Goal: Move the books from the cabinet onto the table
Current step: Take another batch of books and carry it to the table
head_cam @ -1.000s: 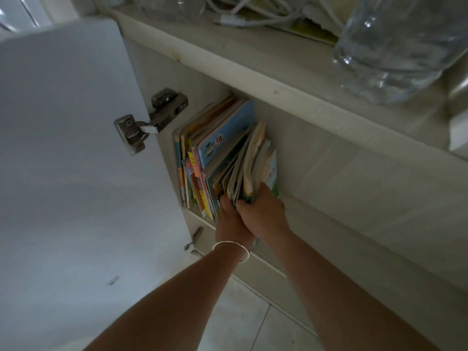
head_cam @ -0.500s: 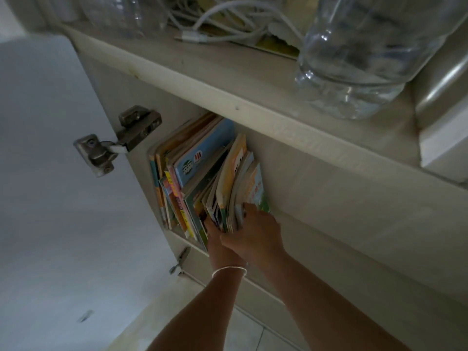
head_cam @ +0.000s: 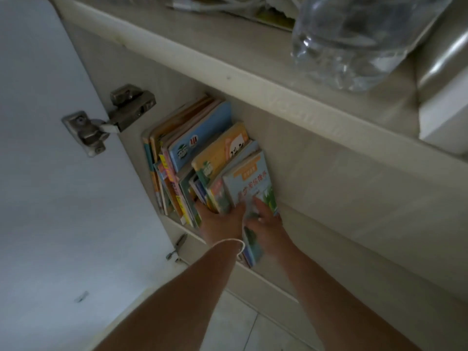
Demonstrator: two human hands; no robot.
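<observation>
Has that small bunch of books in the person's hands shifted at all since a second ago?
Yes. The gripped books have slid outward, their lower ends now past the cabinet's front edge, while the other books stay inside. Both the left hand and right hand hold them.

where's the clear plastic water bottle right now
In the head view, the clear plastic water bottle stands at the upper right on the cabinet top, above and right of the books, beside the white cables.
</observation>
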